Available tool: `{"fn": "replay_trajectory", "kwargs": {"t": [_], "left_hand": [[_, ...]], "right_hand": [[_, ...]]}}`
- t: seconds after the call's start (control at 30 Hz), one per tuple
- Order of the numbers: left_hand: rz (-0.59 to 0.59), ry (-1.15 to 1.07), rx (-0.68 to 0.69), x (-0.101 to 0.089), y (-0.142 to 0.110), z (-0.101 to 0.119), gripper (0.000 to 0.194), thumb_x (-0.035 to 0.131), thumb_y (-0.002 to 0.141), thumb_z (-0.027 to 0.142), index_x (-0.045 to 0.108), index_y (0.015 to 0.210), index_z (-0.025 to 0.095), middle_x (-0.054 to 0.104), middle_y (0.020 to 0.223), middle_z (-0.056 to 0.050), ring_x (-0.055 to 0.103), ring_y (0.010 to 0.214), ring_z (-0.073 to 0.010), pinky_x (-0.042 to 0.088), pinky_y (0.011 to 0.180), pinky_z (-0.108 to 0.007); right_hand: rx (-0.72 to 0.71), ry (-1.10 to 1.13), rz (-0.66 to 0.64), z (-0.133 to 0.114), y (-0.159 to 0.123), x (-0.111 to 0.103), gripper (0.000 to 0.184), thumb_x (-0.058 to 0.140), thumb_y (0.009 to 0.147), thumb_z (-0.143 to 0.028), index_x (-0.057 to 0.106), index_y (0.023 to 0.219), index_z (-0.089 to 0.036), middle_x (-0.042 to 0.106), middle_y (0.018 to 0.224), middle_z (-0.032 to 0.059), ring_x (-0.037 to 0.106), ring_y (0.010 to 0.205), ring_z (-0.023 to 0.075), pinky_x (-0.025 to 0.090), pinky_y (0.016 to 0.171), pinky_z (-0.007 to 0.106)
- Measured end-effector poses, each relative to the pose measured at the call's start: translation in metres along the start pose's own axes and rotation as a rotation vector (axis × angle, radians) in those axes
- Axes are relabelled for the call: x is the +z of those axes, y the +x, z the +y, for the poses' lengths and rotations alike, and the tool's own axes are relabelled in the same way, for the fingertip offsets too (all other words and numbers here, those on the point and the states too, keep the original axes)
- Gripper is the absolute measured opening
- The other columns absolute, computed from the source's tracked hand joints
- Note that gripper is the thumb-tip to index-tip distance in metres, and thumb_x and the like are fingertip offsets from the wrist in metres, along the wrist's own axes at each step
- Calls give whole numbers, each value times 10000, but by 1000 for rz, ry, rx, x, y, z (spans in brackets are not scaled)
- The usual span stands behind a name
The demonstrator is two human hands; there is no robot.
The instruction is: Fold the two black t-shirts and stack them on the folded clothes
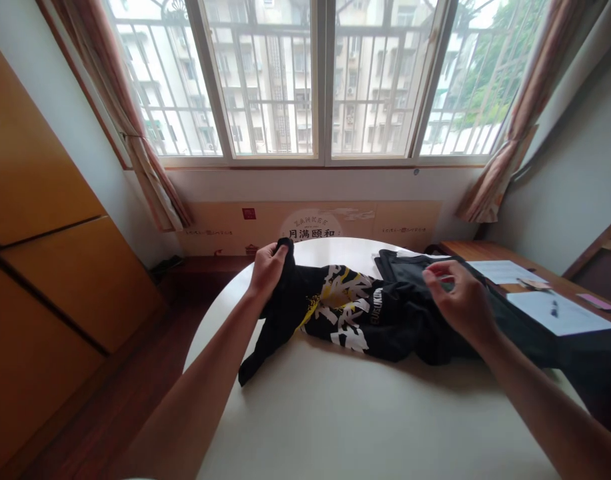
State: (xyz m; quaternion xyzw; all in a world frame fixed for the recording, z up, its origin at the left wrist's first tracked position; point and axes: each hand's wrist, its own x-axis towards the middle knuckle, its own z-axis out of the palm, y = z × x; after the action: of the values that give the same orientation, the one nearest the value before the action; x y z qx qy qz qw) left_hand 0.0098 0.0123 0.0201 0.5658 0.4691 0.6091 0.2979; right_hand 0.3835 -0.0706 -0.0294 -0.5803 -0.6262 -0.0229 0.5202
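Observation:
A black shirt (395, 327) with a white, grey and yellow print lies bunched across the round white table (385, 413). My left hand (269, 268) is closed on its left end and lifts that dark cloth off the tabletop. A flap of the shirt hangs down to the left, touching the table. Over the shirt's right part hovers my right hand (455, 293), its thumb and forefinger curled together in a loose pinch. No cloth shows between those fingertips. Behind it lies another black garment (393, 267), partly covered by my hand and the shirt.
To the right, a wooden desk (460, 250) holds papers (560, 313), a small dark item (554, 308) and a pink slip (595, 301). A printed cardboard panel (215, 220) stands below the barred window. Wooden cabinets (50, 280) line the left side.

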Motion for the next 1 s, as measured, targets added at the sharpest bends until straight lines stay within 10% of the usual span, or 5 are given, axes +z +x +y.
{"fn": "replay_trajectory", "kwargs": {"t": [0.13,0.33,0.57,0.9,1.0], "left_hand": [[-17,-67,-7,21,-17,15,389,719,828,518,554,676,200,519,598,29,457,517,-110,328,462,-221],[-196,-182,37,33,-26,20,485,739,835,593,532,650,195,533,648,21,505,610,-115,459,616,-243],[-61,-34,172,25,-19,15,360,640,898,475,553,669,211,616,705,-9,611,742,-169,502,763,-287],[-1154,-113,-82,37,-58,45,410,656,917,577,794,1018,204,791,1079,-101,721,1084,-294,537,978,-390],[-1143,16,-100,32,-66,58,598,461,994,711,792,1020,213,796,1043,-117,734,1050,-298,569,907,-392]], "right_hand": [[-373,223,-646,-86,-70,33,237,619,991,-439,705,1043,-224,769,1020,90,701,938,267,537,892,418],[-599,45,-827,-138,-124,77,856,664,952,-509,294,1687,-274,669,1279,174,629,1109,373,469,983,585],[-525,99,-710,-122,-108,84,262,632,962,-394,733,1091,-189,720,968,106,664,917,285,512,887,439],[-1019,214,-286,-134,-101,44,819,530,874,-140,335,1667,-192,794,1157,67,625,1300,284,217,1290,533],[-887,32,-199,-112,-86,51,850,522,939,-132,202,1716,-257,694,1424,102,499,1479,297,120,1314,590]]}}
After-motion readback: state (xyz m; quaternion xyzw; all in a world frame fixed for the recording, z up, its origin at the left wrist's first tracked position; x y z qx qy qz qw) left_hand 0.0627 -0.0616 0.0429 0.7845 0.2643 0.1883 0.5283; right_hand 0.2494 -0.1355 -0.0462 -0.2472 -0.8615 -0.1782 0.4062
